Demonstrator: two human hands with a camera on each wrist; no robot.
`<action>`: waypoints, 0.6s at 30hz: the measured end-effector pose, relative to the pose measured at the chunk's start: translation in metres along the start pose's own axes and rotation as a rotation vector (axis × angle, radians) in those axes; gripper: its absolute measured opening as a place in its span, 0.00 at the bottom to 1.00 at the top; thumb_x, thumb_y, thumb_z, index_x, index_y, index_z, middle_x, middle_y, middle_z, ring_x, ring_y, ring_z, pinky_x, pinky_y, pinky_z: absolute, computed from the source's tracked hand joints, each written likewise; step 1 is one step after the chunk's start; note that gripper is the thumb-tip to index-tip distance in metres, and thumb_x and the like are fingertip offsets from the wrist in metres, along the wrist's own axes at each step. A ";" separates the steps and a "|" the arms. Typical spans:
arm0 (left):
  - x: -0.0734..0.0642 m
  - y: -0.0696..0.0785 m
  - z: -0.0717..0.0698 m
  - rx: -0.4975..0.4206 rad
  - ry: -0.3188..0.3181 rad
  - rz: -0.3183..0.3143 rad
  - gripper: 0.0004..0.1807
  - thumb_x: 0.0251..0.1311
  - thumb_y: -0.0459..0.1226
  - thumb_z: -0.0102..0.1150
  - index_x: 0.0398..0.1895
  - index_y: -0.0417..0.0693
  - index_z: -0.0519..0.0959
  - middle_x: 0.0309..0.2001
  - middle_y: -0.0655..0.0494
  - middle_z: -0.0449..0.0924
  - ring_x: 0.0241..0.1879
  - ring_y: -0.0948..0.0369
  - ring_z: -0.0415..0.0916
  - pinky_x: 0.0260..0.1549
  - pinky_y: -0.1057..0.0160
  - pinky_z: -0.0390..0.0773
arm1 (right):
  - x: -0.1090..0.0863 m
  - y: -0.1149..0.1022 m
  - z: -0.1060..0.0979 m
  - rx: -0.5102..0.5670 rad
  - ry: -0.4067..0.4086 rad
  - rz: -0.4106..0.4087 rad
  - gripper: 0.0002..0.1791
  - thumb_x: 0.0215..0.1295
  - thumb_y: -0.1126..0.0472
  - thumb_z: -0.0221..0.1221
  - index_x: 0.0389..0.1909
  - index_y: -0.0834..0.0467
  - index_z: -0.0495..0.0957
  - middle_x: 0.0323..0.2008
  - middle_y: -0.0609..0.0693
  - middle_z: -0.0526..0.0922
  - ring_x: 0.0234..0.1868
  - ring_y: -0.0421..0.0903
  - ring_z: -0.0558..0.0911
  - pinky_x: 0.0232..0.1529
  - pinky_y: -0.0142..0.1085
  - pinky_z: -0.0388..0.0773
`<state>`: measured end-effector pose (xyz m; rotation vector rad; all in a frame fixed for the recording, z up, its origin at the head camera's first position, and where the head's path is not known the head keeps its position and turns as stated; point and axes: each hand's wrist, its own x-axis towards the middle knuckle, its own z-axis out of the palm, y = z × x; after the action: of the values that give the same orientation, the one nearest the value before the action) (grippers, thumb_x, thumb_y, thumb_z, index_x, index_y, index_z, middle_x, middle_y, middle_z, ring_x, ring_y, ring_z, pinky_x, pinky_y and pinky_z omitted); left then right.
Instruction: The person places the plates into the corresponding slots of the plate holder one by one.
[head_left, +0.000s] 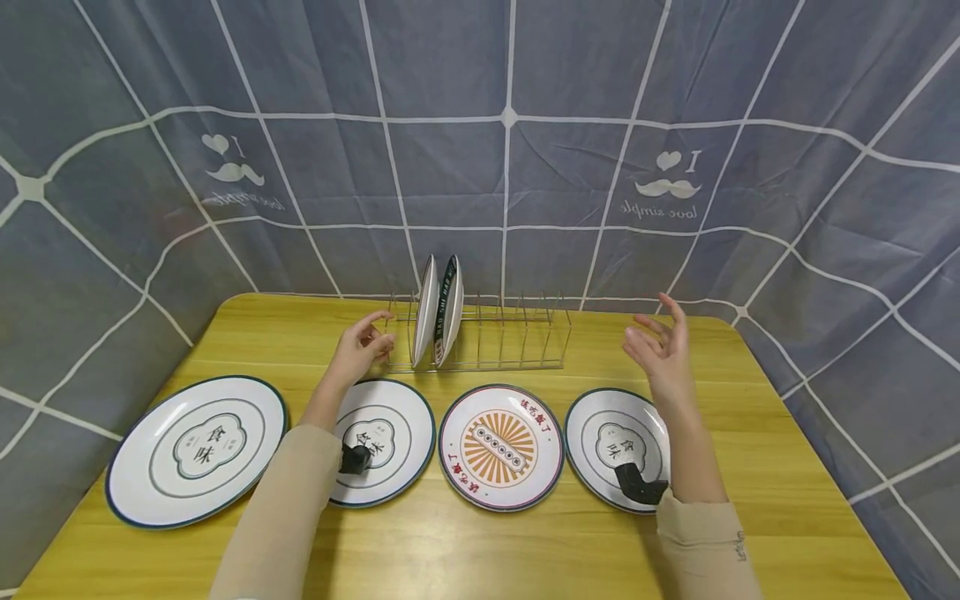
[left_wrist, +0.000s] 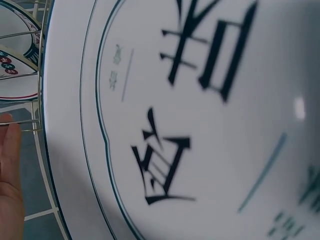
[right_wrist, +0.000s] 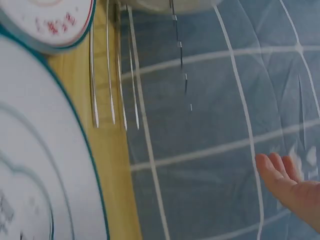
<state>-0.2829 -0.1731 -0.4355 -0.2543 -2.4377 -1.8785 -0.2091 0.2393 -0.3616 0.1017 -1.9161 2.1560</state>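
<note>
Extends the left hand (head_left: 358,348) to the left end of the wire rack (head_left: 495,369), with thumb and fingers bent close by the end wire. Cannot tell from the head view or the left wrist view whether grasping that wire or merely touching it. Holds the right hand (head_left: 663,358) raised beyond the rack's right end, well apart from the wires, with fingers loosely spread, released, carrying nothing.

On edge in the left part of the rack: a white plate (head_left: 424,312) and, just beside to its right, a plate with a dark lettered band (head_left: 450,312), both leaning slightly.

Flat in a row on the yellow wood-grain surface (head_left: 480,562), in front of the rack: at far left a large oval plate (head_left: 208,450); next, a blue-rimmed round plate (head_left: 390,442), partly behind the left forearm; then an orange-rayed plate (head_left: 501,447) with red characters; at right another blue-rimmed plate (head_left: 600,433), partly behind the right forearm. Around the back and sides, a grey curtain (head_left: 450,171) with white grid lines.
</note>
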 end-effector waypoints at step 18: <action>-0.003 0.002 0.004 -0.064 0.032 -0.018 0.21 0.62 0.32 0.52 0.58 0.38 0.68 0.29 0.49 0.72 0.33 0.51 0.76 0.37 0.53 0.81 | -0.045 0.036 -0.115 -0.170 0.025 0.207 0.42 0.64 0.60 0.55 0.70 0.41 0.39 0.51 0.47 0.61 0.45 0.33 0.73 0.44 0.21 0.74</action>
<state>-0.2796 -0.1690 -0.4346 -0.2041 -2.3703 -1.9543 -0.1604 0.3424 -0.4217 -0.1612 -2.1709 2.0933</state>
